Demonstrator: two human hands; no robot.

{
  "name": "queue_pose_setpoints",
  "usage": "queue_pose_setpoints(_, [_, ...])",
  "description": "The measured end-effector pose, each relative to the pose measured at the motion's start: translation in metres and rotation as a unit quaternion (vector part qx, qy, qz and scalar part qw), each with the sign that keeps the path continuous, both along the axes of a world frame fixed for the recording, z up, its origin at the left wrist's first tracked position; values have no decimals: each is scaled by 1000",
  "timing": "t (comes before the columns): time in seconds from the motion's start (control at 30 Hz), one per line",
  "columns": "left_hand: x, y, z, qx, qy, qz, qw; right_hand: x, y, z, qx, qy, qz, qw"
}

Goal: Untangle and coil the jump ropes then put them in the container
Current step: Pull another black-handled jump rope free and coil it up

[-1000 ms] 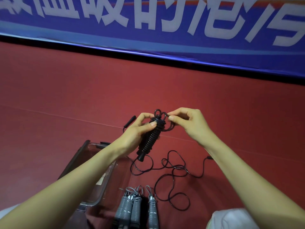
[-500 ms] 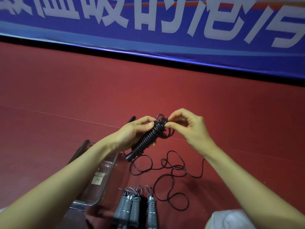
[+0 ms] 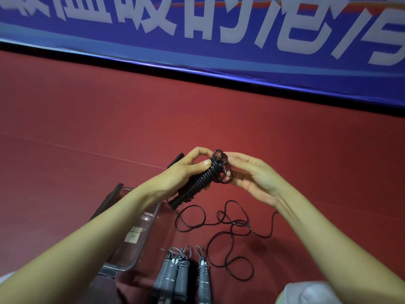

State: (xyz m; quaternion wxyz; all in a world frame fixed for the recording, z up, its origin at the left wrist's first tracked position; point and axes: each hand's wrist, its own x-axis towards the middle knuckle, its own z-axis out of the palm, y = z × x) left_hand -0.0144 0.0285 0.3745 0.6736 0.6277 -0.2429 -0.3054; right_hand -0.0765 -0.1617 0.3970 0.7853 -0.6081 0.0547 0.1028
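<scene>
The black jump rope (image 3: 200,183) is held above the floor, gripped in the curled fingers of the left hand (image 3: 182,172), its cord mostly wound; the right hand (image 3: 254,176) is laid against the top loops, and whether they are pinched cannot be told; a loose tail (image 3: 230,224) is left on the floor; coiled grey ropes (image 3: 182,275) lie just beside the container (image 3: 135,255), seemingly not yet stowed.

Loose black cord (image 3: 240,222) and grey coiled ropes (image 3: 182,275) crowd the floor (image 3: 109,119) beside the container (image 3: 151,218).

wrapped ropes (image 3: 182,275) lie between container (image 3: 122,266) and loose cord (image 3: 238,222).
</scene>
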Motion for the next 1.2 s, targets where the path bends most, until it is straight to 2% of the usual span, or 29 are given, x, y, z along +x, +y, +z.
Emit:
queue_pose_setpoints(0.2, [-4,-7,2,1,-11,-28,1000,4,1,2,21,81,-25,996])
queue_pose_setpoints(0.37, [0,-4,6,32,-17,-62,997,3,-8,4,38,105,29,993])
queue_pose_setpoints(0.5, [-4,-3,2,90,-48,-88,991,4,-7,-3,-116,61,40,991])
queue_pose_setpoints(0.67, [-7,-3,1,95,-67,-69,991,4,1,-6,-122,-2,-27,992])
queue_pose_setpoints(0.83, [-11,-5,0,51,-16,-37,998,4,6,-5,-140,-41,-62,987])
queue_pose_setpoints(1.03, [-11,-8,-6,35,21,7,999,4,0,-2,-235,-70,-11,969])
queue_pose_setpoints(1.13, [-12,-10,-8,57,-1,0,998,2,-2,1,-261,-62,5,963])
queue_pose_setpoints(1.2, [-13,-11,-11,66,-23,-7,998,1,0,-3,-351,-91,-11,932])
